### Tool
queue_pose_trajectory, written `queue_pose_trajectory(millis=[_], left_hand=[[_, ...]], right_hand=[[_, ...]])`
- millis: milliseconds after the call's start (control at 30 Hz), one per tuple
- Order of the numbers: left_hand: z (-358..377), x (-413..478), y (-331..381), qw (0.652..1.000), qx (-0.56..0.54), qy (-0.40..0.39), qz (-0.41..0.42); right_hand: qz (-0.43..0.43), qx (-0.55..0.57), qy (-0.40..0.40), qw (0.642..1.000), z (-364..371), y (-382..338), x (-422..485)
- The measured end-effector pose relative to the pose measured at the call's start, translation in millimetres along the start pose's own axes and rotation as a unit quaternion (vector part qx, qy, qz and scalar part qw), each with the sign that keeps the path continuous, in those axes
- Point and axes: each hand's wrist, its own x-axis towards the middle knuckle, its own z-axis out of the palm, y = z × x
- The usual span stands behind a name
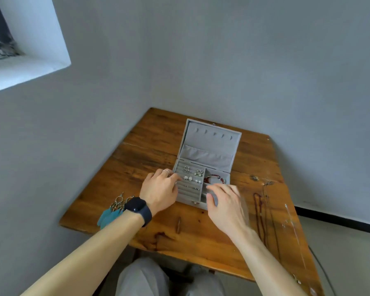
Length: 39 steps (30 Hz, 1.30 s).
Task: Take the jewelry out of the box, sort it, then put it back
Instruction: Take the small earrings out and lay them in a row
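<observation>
Wooden table (137, 146), grey jewelry box (210, 144) open at far centre with its lid propped up. The left hand (158, 189) has fingers curled onto the left ring rows, can't tell if they pinch anything; the right hand (224, 204), blurred, has fingers loosely apart over the near-right compartment, nothing seen in them. Risks: a right-hand sweep could nudge the box or drag and tangle the thin necklaces (260, 212) lying out on the right, the feather earrings (111, 212) near the left edge could get knocked off by the wrist, the bracelet (214, 178) could snag, and the tiny stud earrings (189, 178) could pop out of the rows and roll.
</observation>
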Motion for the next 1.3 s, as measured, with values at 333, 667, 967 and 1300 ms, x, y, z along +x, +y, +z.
queue_pose_trajectory(millis=[333, 667, 967, 1300], left_hand=[[19, 87, -15, 1.000, 0.012, 0.000, 0.009], [43, 97, -13, 0.999, 0.004, 0.020, -0.029], [44, 101, -5, 0.998, -0.029, 0.019, -0.052], [1, 60, -8, 0.915, -0.377, 0.042, -0.138]], right_hand=[[-0.007, -0.012, -0.013, 1.000, 61, -3, 104], [0.009, -0.043, -0.038, 0.998, 78, -12, 131], [0.027, -0.053, -0.088, 0.994, 67, -23, 135], [0.098, 0.269, 0.009, 0.958, 17, -14, 91]])
